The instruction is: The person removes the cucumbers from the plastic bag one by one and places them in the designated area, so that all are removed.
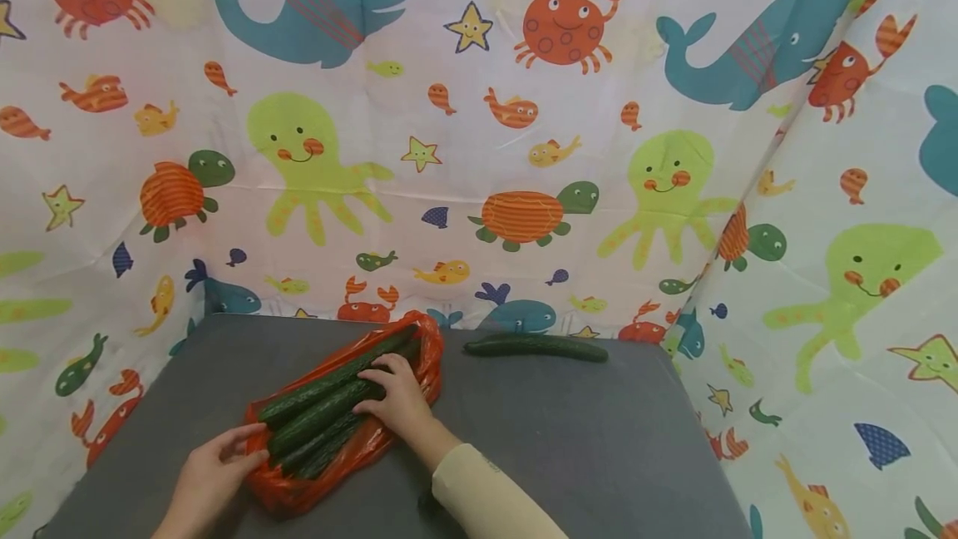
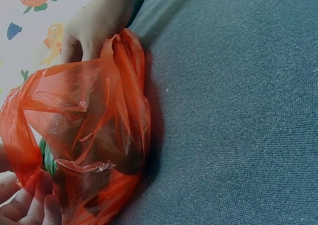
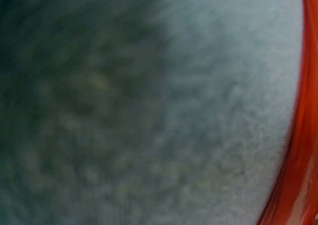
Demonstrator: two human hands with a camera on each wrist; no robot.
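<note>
An orange-red plastic bag [image 1: 288,499] lies slantwise on the table's left half, its mouth turned up, with several long dark green cucumbers [image 1: 318,422] side by side inside. My left hand [image 1: 213,468] pinches the near-left rim of the bag between thumb and fingers; in the left wrist view its fingertips [image 2: 37,200] press the thin film. Over the far half of the bag, my right hand [image 1: 404,402] grips a cucumber with thumb and fingers on either side. The right wrist view is mostly blurred, with the bag's film [image 3: 298,175] along its right edge.
A single cucumber [image 1: 535,347] lies near the back edge of the grey cloth-covered table [image 1: 591,431]. A white curtain [image 1: 464,264] printed with sea animals hangs behind the table and along its sides.
</note>
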